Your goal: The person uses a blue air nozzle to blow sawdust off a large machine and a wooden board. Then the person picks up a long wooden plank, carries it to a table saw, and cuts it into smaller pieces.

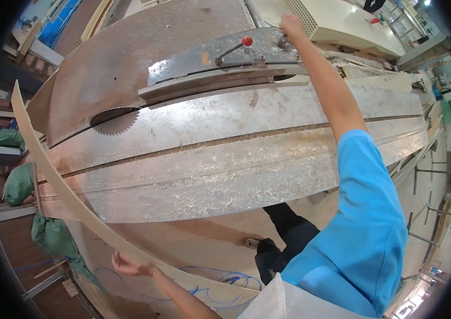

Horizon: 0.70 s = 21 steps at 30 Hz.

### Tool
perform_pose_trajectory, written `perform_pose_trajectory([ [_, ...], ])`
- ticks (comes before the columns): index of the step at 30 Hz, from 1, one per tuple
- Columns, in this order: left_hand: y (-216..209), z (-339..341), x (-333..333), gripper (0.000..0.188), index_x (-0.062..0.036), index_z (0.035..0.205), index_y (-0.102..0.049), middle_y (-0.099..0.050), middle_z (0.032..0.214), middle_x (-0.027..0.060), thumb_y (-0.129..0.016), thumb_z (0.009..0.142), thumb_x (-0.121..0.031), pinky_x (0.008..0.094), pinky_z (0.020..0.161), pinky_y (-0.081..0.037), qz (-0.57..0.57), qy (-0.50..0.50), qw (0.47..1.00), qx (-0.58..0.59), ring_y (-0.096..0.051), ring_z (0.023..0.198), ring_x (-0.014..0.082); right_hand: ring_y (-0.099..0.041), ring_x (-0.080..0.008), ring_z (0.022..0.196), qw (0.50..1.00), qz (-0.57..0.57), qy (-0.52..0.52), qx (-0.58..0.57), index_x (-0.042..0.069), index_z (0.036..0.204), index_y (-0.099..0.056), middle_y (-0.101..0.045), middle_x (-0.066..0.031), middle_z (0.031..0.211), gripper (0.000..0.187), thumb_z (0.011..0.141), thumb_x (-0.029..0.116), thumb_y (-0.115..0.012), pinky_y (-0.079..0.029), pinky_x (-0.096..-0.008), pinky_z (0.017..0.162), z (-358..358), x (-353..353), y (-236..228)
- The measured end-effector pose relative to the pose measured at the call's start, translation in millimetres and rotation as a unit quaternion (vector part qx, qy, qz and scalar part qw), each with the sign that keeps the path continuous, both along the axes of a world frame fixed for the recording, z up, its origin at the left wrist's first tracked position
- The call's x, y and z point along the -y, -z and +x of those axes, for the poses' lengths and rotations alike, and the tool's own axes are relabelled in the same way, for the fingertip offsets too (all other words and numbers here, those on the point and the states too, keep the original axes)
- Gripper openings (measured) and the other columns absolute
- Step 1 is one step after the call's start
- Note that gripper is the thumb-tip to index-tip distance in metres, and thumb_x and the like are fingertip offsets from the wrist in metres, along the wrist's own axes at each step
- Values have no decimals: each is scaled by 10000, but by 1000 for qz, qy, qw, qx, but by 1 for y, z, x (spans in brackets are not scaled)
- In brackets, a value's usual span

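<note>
A long, pale wooden strip [71,198] slants across the left side, over the near left corner of the saw table [225,143]. My left hand [132,264] is at the strip's lower edge, its fingers curled and seemingly gripping it. My right arm reaches over the table to the far end of the grey metal fence [183,58]. There my right hand [291,26] is closed in a fist by a metal fitting; what it grips is hidden. A lever with a red knob [247,41] sits on the fence. The toothed saw blade [115,122] shows left of the fence.
Sawdust and shavings lie on the near table surface. Green bags [19,184] hang at the left end. A blue hose [231,278] is coiled on the floor below. Pale boards [342,24] and a perforated panel [302,17] lie beyond the fence.
</note>
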<state>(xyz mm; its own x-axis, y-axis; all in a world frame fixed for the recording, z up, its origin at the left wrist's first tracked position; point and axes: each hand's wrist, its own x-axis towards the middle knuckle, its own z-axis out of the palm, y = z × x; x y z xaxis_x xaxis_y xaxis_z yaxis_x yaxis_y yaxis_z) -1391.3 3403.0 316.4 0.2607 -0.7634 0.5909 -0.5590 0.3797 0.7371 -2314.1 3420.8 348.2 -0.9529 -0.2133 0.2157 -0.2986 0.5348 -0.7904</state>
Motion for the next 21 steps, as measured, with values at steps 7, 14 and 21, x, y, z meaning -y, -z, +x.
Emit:
perform_pose_trajectory([
  [7,-77,-354,81,146,23,1041,-685,-698,1010,103,-631,929,-54,298,837,-482,47,455,887,59,-629,904,186,-610,-322,687,968,-29,-247,40,48,723,-673,-640,-155,687,506,950,453,-471,-474,-439,698,71,29,-30],
  [14,-56,-554,134,273,-45,985,-693,-678,990,113,-596,939,-296,419,881,-460,-14,384,904,186,-611,971,328,-602,-340,901,929,-43,-219,-297,71,818,-703,-689,-131,937,400,990,314,-435,-458,-421,840,150,-47,-24],
  [21,-13,-571,151,285,-91,796,-675,-653,836,78,-595,920,-335,431,768,-480,-108,252,930,244,-621,847,315,-576,-322,1076,903,50,-105,-413,79,1084,-674,-671,-99,1119,245,947,231,-539,-445,-449,927,157,-51,14],
])
